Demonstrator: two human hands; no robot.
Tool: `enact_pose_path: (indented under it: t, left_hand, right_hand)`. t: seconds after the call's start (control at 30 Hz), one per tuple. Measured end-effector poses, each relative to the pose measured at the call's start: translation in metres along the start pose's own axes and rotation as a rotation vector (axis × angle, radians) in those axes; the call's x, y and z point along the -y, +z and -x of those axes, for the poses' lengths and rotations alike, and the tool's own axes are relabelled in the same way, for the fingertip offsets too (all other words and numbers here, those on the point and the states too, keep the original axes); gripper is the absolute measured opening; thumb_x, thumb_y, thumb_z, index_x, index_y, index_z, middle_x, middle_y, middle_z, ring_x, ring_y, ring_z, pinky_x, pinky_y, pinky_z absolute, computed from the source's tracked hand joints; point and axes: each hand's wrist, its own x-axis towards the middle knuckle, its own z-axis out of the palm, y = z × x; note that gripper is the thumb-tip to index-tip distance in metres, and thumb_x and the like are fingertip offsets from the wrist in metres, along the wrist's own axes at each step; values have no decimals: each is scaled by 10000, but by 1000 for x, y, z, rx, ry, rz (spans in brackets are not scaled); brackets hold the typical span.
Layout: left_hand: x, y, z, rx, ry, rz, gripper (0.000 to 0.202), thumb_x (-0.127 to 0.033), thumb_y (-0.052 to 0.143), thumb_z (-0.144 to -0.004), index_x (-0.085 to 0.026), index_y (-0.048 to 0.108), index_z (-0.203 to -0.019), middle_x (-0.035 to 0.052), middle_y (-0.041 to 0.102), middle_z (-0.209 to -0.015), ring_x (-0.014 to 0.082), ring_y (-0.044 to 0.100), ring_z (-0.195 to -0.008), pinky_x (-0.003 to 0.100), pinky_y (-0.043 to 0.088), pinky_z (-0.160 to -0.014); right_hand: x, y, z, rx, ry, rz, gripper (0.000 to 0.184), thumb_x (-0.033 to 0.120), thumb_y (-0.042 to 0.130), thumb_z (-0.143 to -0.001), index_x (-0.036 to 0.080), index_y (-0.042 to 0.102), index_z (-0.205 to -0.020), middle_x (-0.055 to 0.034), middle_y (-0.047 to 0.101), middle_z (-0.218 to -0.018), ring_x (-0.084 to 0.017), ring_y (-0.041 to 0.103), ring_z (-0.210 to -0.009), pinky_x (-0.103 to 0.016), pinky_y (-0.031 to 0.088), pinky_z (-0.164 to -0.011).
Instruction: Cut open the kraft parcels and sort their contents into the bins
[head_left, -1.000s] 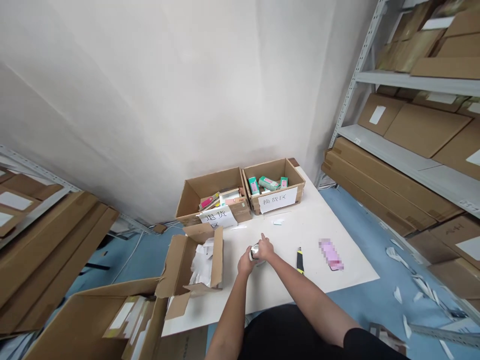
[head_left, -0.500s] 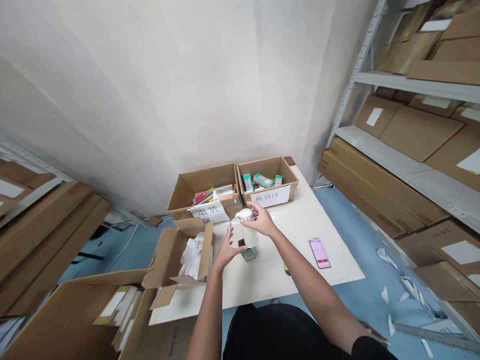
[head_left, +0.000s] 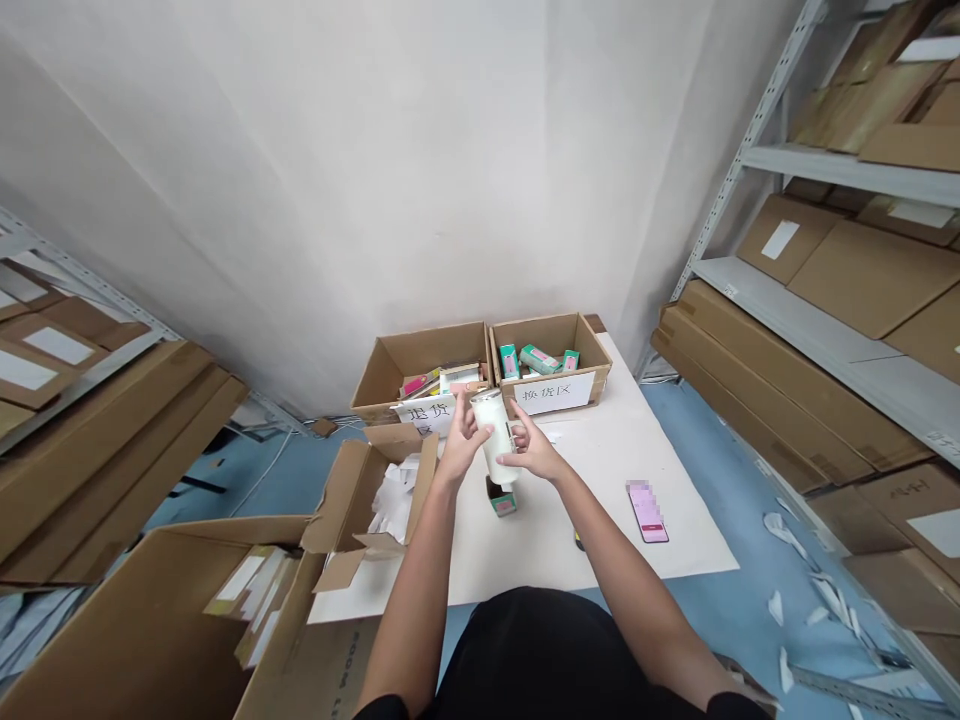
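Note:
A white bottle (head_left: 493,440) with a shiny metal rim at its upper end is held slightly tilted above the table. My left hand (head_left: 463,447) is closed on its left side, the thumb lying across the front. Against the right side, my right hand (head_left: 534,450) grips it too, near a small loop or handle. The bottle's lower end is just above an open green box (head_left: 503,503) standing on the table. Left of my hands, an open cardboard box (head_left: 352,490) holds crumpled white paper (head_left: 395,497).
Two labelled cartons stand at the back, a left one (head_left: 367,385) with mixed packages and a right one (head_left: 600,372) with green boxes (head_left: 540,359). A phone (head_left: 646,512) lies on the white table (head_left: 675,460). Shelves with cardboard boxes (head_left: 870,270) flank both sides.
The bottle has been turned over: its lidded end was up, and now the metal-rimmed end is up. My left hand has risen from near its base to grip its side. The view has shifted slightly.

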Motion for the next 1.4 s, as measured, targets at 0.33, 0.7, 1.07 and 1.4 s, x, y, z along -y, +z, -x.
enact_pose_path:
  t: [0.33, 0.7, 1.07, 1.4]
  left_hand:
    - [-8, 12, -17, 0, -42, 40, 1308, -412, 914, -744, -309, 15, -1689, 129, 629, -1449, 270, 624, -1297, 428, 511, -1107]
    - [-6, 6, -21, -52, -31, -31, 1333, -428, 935, -715, -344, 24, -1686, 126, 504, -1589, 293, 554, -1393, 447, 482, -1143]
    - [6, 1, -26, -82, -63, 38, 1343, -387, 934, -714, -342, 7, -1683, 125, 609, -1483, 272, 645, -1282, 459, 529, -1095]
    - [12, 1, -22, -194, -40, -35, 992, -433, 918, -714, -294, 440, -1572, 118, 550, -1539, 301, 599, -1322, 432, 522, -1086]
  right_hand:
    - [6, 9, 13, -152, -31, 186, 1273, 331, 903, -702, 354, 96, -1688, -47, 678, -1205, -235, 685, -1019, -427, 567, -947]
    - [5, 20, 13, -215, 8, 187, 1398, 372, 950, -635, 370, 29, -1687, -56, 658, -1232, -241, 683, -1012, -437, 561, -942]
    - [4, 30, 13, -290, 3, 299, 1393, 340, 939, -644, 408, 9, -1679, -62, 613, -1345, -281, 640, -1165, -481, 523, -1026]
    - [-9, 30, 14, -367, -6, 462, 1268, 317, 904, -659, 430, 146, -1669, -25, 614, -1190, -256, 654, -1015, -453, 560, -951]
